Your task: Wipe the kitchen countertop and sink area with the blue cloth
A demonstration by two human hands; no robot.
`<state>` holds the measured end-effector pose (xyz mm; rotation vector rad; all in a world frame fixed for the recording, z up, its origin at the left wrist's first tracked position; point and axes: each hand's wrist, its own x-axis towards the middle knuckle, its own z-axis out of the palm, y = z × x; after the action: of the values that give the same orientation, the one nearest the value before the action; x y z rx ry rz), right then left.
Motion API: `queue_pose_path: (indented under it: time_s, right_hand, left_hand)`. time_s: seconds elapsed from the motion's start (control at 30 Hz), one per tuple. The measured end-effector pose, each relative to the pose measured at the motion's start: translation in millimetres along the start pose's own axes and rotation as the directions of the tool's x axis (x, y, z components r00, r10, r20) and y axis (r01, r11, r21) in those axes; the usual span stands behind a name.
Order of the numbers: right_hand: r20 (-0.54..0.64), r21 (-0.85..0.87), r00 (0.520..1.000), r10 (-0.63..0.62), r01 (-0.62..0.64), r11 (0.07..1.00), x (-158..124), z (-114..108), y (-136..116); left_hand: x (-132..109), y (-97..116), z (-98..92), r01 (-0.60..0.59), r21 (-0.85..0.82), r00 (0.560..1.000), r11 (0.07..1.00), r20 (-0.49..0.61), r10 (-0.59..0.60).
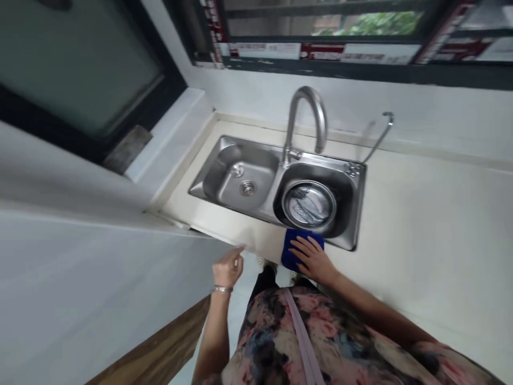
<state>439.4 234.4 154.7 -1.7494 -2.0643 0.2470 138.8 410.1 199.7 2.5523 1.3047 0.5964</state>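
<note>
Before sink [275, 188], right hand [316, 263] with fingers [306, 246] spread on blue cloth [288, 258]; left hand [227, 269] half-curled, one finger out.

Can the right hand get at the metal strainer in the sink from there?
Probably yes: the right hand rests on the blue cloth by the sink's front edge, with nothing visible blocking the metal strainer just beyond; the faucet stands behind it.

1. Cloth [287, 256] reads deep blue.
2. Worktop [420, 214] reads plain cream.
3. Sink [274, 191] and faucet [292, 120]: silver-grey.
4. Top [272, 353]: floral; pink, blue and black blotches.
5. Strap [300, 337]: pale mauve.
6. Window frame [360, 74]: near-black; strips [323, 52] red and white.
7. Wood panel [172, 342]: brown, dark-grained.
</note>
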Motion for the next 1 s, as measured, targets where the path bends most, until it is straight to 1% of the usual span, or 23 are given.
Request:
queue_pose_path:
  time_s: [0.07, 0.1, 0.17, 0.23, 0.3, 0.33, 0.4, 0.43, 0.47, 0.53, 0.63, 0.7, 0.73, 0.77, 0.8, 0.87, 0.93, 1.0]
  right_hand:
    - [0.012, -0.028, 0.995, 0.101, -0.101, 0.995, -50, -20, 15]
    - [0.025, -0.045, 0.988, 0.152, -0.151, 0.988, -76, -30, 23]
    - [0.052, -0.082, 0.967, 0.248, -0.243, 0.966, -132, -50, 38]
    - [0.061, -0.117, 0.938, 0.341, -0.332, 0.936, -188, -66, 51]
    - [0.025, -0.149, 0.901, 0.433, -0.425, 0.893, -239, -78, 58]
    - [-0.009, -0.163, 0.876, 0.481, -0.476, 0.864, -259, -81, 59]
    - [-0.086, -0.177, 0.812, 0.578, -0.583, 0.793, -284, -81, 54]
    - [-0.126, -0.177, 0.774, 0.620, -0.633, 0.754, -288, -78, 50]
    - [-0.166, -0.174, 0.736, 0.657, -0.677, 0.715, -286, -74, 43]
    - [-0.248, -0.172, 0.661, 0.708, -0.749, 0.640, -271, -63, 29]
    - [-0.372, -0.182, 0.538, 0.757, -0.842, 0.508, -236, -48, 8]
    - [-0.429, -0.193, 0.454, 0.781, -0.890, 0.412, -213, -40, -1]
    - [-0.447, -0.199, 0.420, 0.790, -0.907, 0.370, -202, -37, -4]
    - [-0.459, -0.206, 0.396, 0.795, -0.918, 0.338, -192, -35, -5]
    - [-0.466, -0.215, 0.381, 0.798, -0.924, 0.315, -182, -34, -4]
    - [-0.473, -0.234, 0.367, 0.801, -0.929, 0.287, -159, -34, 5]
    - [-0.465, -0.259, 0.371, 0.804, -0.925, 0.277, -132, -37, 22]
    - [-0.458, -0.280, 0.380, 0.804, -0.920, 0.275, -103, -43, 46]
  left_hand:
    - [6, 37, 38.1, -0.052, -0.073, 0.992, 0.996, 0.110, 0.060]
    - [8, 53, 52.1, -0.072, -0.109, 0.984, 0.991, 0.152, 0.088]
    - [14, 79, 70.9, -0.107, -0.169, 0.968, 0.980, 0.206, 0.141]
    - [21, 95, 80.1, -0.110, -0.194, 0.961, 0.975, 0.228, 0.154]
    - [28, 103, 83.4, -0.081, -0.191, 0.965, 0.978, 0.231, 0.125]
    - [32, 104, 83.7, -0.064, -0.180, 0.969, 0.982, 0.224, 0.104]
    - [42, 100, 82.9, -0.042, -0.148, 0.975, 0.988, 0.211, 0.073]
    - [48, 96, 82.2, -0.037, -0.133, 0.977, 0.990, 0.202, 0.063]
    - [54, 91, 81.5, -0.033, -0.120, 0.980, 0.992, 0.191, 0.056]
    - [69, 79, 81.1, -0.014, -0.115, 0.987, 0.993, 0.160, 0.032]
    - [88, 63, 85.3, 0.060, -0.152, 0.988, 0.987, 0.150, -0.037]
    - [96, 56, 90.6, 0.108, -0.161, 0.984, 0.981, 0.157, -0.083]
    - [98, 54, 93.4, 0.116, -0.163, 0.983, 0.980, 0.162, -0.090]
    - [99, 52, 95.9, 0.116, -0.163, 0.982, 0.980, 0.166, -0.088]
    - [99, 51, 98.1, 0.109, -0.165, 0.982, 0.980, 0.169, -0.081]
    - [99, 49, 101.1, 0.093, -0.171, 0.982, 0.981, 0.181, -0.062]
    - [98, 45, 103.0, 0.083, -0.174, 0.981, 0.981, 0.189, -0.050]
    - [98, 42, 104.5, 0.064, -0.187, 0.979, 0.980, 0.205, -0.025]
